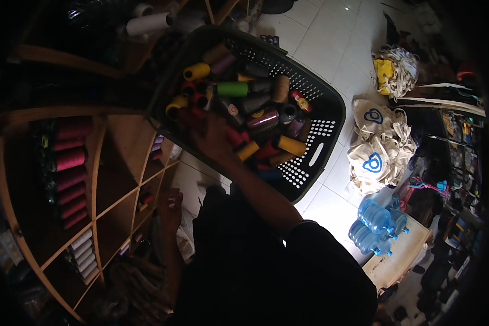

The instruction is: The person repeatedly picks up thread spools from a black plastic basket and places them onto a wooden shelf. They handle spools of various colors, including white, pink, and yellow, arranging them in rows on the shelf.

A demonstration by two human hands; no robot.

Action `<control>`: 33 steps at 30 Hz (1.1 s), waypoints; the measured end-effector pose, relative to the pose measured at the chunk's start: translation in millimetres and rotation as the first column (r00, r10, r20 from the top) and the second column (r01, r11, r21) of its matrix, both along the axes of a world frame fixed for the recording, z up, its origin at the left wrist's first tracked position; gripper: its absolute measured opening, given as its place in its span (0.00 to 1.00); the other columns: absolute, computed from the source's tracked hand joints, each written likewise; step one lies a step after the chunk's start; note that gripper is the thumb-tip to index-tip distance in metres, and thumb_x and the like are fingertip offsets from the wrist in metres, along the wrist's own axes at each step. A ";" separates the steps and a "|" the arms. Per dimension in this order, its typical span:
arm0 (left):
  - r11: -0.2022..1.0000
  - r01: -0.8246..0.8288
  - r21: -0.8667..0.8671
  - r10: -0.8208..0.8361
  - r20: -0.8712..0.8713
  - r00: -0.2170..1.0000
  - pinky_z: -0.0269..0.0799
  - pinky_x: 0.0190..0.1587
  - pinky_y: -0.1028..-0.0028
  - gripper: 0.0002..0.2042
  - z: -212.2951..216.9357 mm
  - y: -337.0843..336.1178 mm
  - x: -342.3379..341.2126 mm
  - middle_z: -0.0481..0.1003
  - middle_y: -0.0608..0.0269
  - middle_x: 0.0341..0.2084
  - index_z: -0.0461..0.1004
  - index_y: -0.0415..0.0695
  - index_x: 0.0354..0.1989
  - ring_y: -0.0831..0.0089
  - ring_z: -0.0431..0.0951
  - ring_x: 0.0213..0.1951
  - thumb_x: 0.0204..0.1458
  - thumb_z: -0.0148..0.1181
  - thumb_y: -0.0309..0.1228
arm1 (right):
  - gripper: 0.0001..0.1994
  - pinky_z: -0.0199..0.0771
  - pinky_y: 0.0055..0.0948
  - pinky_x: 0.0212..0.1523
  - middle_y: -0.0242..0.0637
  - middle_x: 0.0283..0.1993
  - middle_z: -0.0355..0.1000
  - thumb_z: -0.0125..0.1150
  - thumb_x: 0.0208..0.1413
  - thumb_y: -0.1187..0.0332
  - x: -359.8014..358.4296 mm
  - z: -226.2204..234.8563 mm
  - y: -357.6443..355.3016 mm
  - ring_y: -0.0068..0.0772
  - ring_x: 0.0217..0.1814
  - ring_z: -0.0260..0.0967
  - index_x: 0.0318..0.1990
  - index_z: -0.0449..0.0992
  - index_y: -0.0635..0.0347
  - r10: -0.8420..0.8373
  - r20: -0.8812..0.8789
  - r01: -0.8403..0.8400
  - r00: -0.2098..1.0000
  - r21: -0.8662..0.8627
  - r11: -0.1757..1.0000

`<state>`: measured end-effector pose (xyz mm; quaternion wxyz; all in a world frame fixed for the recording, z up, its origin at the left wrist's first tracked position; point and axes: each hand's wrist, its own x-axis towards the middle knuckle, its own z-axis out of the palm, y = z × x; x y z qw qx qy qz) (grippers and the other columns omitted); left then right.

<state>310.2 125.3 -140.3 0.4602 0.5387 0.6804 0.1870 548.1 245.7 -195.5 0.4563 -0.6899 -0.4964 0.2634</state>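
The right hand (214,138) is seen sunk among thread cones (244,103) in the dark basket (326,117); its fingers are hidden, so its grip cannot be told. The left hand (170,205) is held low beside the shelf (114,179), dim and blurred, its grip unreadable. Pink cones (68,160) are half lost in shadow

A laundry basket (315,117) is set at the middle of the scene, and thread cones (266,117) are piled inside it. The right hand (214,138) is placed in the basket, on the cones. Left of the basket, a shelf unit (111,179) is found, with spools (68,168) stacked in its compartments. The left hand (170,205) is held below the basket, beside the shelf. Right of the basket, cloth bags (377,149) are laid on the floor, and water bottles (377,223) are grouped below them.
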 end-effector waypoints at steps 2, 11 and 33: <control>1.000 -0.004 -0.017 0.004 -0.002 1.000 0.71 0.42 0.73 0.10 7.9 4.1 7.5 0.77 0.63 0.35 0.75 0.43 0.42 0.73 0.76 0.38 0.55 0.61 0.33 | 0.26 0.55 0.54 0.59 0.48 0.49 0.66 0.66 0.43 0.61 18.3 -1.9 -12.2 0.52 0.56 0.60 0.49 0.67 0.63 0.018 0.175 -0.012 0.984 -0.037 0.999; 0.990 0.109 0.087 -0.106 -0.033 0.994 0.70 0.42 0.72 0.10 16.3 18.1 32.8 0.77 0.64 0.38 0.76 0.44 0.42 0.72 0.76 0.39 0.56 0.60 0.34 | 0.22 0.73 0.46 0.43 0.48 0.39 0.72 0.65 0.46 0.59 68.6 -37.3 -64.5 0.54 0.42 0.72 0.45 0.69 0.62 0.036 0.225 0.055 0.974 -0.385 0.921; 0.910 -0.351 -0.220 0.414 0.504 0.758 0.68 0.53 0.68 0.26 28.1 39.5 82.1 0.67 0.57 0.48 0.62 0.39 0.59 0.68 0.70 0.49 0.59 0.52 0.46 | 0.20 0.76 0.46 0.42 0.49 0.40 0.75 0.61 0.49 0.59 82.5 -32.9 -46.3 0.52 0.42 0.75 0.46 0.69 0.62 0.220 0.237 -0.021 0.946 -0.635 0.773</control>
